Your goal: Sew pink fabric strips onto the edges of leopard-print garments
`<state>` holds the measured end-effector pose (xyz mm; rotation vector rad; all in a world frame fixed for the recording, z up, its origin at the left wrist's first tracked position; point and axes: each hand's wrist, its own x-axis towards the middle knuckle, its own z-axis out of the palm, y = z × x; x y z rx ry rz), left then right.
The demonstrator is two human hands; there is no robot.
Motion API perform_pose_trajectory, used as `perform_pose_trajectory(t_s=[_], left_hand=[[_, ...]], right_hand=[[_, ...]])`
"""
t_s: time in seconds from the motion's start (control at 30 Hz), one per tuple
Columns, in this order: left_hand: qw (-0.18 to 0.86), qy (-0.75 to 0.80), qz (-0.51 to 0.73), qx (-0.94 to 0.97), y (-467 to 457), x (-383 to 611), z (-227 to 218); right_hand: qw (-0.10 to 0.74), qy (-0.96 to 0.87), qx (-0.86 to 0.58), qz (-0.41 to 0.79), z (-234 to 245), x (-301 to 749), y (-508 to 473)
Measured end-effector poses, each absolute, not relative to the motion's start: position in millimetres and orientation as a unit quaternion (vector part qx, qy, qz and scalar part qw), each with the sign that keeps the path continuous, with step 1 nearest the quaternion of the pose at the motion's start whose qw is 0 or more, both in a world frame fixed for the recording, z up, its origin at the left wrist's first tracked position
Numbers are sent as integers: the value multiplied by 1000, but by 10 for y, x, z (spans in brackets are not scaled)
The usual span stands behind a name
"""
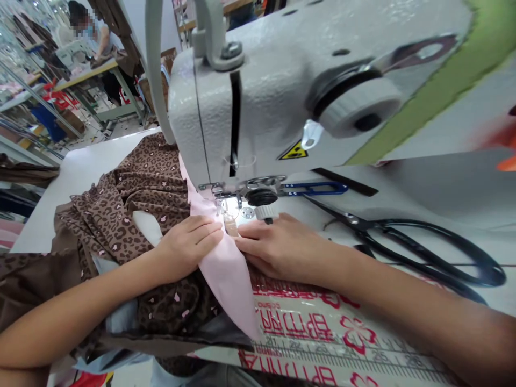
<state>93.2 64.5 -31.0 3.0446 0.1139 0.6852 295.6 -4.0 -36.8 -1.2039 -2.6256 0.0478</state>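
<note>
Just in front of the presser foot of a white sewing machine [258,107], a strip of pink fabric [228,269] runs under the needle area and tapers towards me. My left hand [187,244] lies flat on the pink fabric, fingers stretched out and close together. At the strip's right edge, the bent fingers of my right hand [278,244] are closed on the fabric; its thumb is mostly hidden. Brown leopard-print fabric [149,183] bunches to the left, partly beneath my left forearm. A small tan piece [230,224] shows between my hands, by the needle plate.
Large black-handled scissors [403,242] and blue thread snips [318,187] lie right of the needle. A ruler [342,352] with red print below it runs along the table's front. Farther back left, a person [99,40] works at another machine.
</note>
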Motion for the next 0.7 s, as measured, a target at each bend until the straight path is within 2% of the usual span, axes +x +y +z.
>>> perform_pose_trajectory(t_s=[0.23,0.37,0.47,0.57,0.63,0.7], left_hand=[[-11,24,233,972,743,928,-407],[-2,-3,176,984,860,921,-329],[17,57,145,988,667,777,-146],[38,117,180,976,209,570,11],[29,144,172,974,-130,488,2],[-8,175,150,973,-402,488,-112]], right_hand=[[111,-899,-424,3,-383,2931,-15],[92,-885,-455,-27,-314,2982,7],[160,-877,-450,-50,-222,3019,-174],[263,-863,-430,7,-194,2934,-497],[279,-852,-443,30,-245,2808,-683],[265,-840,-473,0,-330,2680,-785]])
